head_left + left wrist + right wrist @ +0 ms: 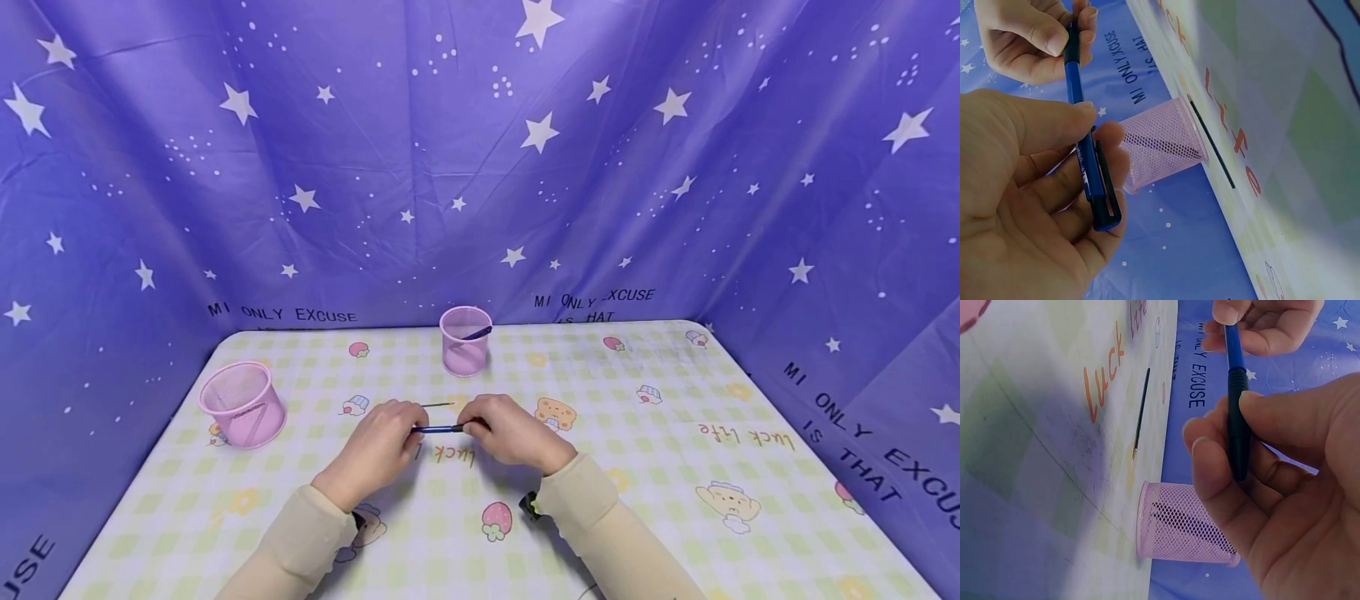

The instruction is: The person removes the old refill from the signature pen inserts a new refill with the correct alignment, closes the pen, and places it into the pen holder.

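Observation:
Both hands hold one blue ballpoint pen (pixel 438 429) level over the table's middle. My left hand (pixel 384 439) pinches its blue barrel (pixel 1075 84) between thumb and fingers, near the end with the clip (pixel 1109 178). Around the dark ribbed grip section (pixel 1239 419) at the tip end are the thumb and fingers of my right hand (pixel 517 432). A thin dark pen refill (pixel 1142 412) with a metallic tip lies on the tablecloth just beyond the hands.
At the table's far edge stands a pink mesh cup (pixel 465 361) with a dark blue pen (pixel 477 333) leaning inside. Another pink mesh cup (pixel 232 426), at the left, holds thin dark sticks (pixel 249 410). Purple star-printed curtains (pixel 420 167) close off the back and sides.

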`<move>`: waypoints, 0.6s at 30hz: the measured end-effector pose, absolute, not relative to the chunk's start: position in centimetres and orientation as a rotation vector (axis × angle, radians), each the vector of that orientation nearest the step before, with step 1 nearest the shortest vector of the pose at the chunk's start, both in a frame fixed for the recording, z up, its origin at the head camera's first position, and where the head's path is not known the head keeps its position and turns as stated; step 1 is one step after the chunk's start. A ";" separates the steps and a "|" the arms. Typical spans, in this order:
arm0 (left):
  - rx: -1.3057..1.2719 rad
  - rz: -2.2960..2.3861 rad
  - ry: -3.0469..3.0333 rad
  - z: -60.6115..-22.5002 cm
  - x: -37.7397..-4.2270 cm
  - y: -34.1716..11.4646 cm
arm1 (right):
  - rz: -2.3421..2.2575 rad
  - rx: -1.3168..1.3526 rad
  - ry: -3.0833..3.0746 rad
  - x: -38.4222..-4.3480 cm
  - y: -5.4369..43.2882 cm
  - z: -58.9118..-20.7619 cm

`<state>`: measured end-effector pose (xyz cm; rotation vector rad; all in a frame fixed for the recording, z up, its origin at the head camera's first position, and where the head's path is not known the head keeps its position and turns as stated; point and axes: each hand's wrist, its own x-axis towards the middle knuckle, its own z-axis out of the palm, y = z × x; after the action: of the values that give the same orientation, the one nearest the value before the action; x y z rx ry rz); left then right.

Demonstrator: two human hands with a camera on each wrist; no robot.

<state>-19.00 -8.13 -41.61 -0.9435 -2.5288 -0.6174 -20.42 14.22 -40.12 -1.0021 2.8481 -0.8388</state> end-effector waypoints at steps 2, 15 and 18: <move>-0.943 -0.627 -2.540 -41.6 -19.0 -8.1 | -0.843 -0.998 2.846 -20.4 14.2 -40.1; -0.980 -0.671 -2.566 -41.6 -18.6 -7.7 | -0.855 -1.004 2.845 -20.4 14.1 -40.1; -0.976 -0.675 -2.563 -41.6 -18.6 -7.7 | -0.856 -1.005 2.843 -20.4 14.1 -40.2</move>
<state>-18.60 -7.70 -41.61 -0.9759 -2.5626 -0.6749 -20.37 14.06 -40.17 -1.0050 2.8426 -0.8562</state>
